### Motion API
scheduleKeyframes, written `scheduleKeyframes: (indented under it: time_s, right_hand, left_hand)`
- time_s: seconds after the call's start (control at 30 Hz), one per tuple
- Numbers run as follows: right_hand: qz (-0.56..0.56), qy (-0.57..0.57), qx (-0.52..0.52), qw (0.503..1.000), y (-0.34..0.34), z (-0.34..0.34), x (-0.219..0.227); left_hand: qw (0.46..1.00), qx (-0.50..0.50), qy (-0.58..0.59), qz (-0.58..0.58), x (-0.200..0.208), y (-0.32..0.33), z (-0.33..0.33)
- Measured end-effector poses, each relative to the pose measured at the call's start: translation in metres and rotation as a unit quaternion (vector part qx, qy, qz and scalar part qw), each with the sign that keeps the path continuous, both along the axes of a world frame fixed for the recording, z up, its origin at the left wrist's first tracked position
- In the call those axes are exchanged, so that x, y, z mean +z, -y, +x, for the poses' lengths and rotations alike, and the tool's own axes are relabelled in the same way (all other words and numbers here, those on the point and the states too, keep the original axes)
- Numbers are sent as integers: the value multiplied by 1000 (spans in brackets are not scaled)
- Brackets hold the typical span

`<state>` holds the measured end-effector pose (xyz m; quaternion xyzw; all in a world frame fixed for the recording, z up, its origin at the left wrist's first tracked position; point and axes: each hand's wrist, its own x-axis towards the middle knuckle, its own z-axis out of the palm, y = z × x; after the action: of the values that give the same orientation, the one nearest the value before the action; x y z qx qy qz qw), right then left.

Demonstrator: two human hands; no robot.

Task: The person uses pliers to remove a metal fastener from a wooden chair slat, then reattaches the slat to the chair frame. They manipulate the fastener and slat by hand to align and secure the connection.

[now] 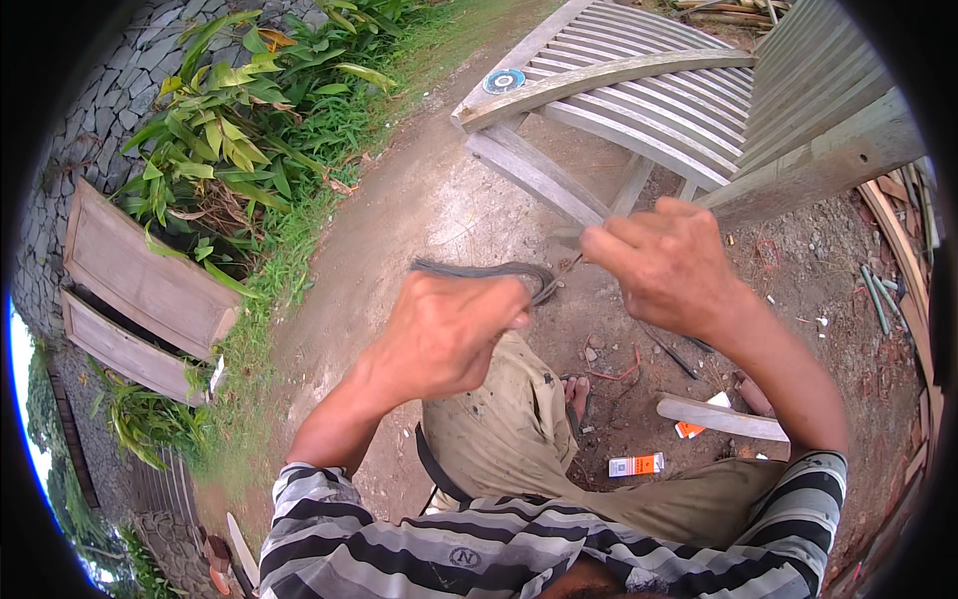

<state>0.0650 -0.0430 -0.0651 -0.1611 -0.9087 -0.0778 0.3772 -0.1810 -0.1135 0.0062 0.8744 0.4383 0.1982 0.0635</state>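
Head view: dark strip (481,270) loops just beyond left hand (444,334), clenched on it; right hand (661,265) grips thin end.

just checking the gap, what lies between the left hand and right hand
The head view shows a bent dark strip and a thin strand between the left hand and right hand.
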Motion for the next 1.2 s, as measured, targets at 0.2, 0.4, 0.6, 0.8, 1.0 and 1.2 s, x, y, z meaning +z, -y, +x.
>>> scheduleKeyframes:
  time_s: [0.2, 0.4, 0.6, 0.8, 1.0, 1.2]
  right_hand:
    - [42, -123, 45, 990, 5, -6, 21]
    - [-72, 36, -21, 997, 9, 1, -7]
    - [-180, -6, 56, 982, 20, 10, 11]
    - [-5, -6, -59, 998, -1, 13, 18]
    - [132, -33, -88, 987, 3, 10, 20]
    - [31, 42, -136, 989, -8, 15, 9]
  left_hand:
    - [996, -76, -1, -36, -6, 5, 13]
    - [998, -49, 11, -32, -15, -10, 6]
    - [993, 39, 97, -52, -11, -35, -4]
    - [901, 106, 292, -302, -23, -32, -11]
    - [821, 150, 367, -410, -22, -35, 0]
    - [987, 48, 111, -104, -8, -4, 14]
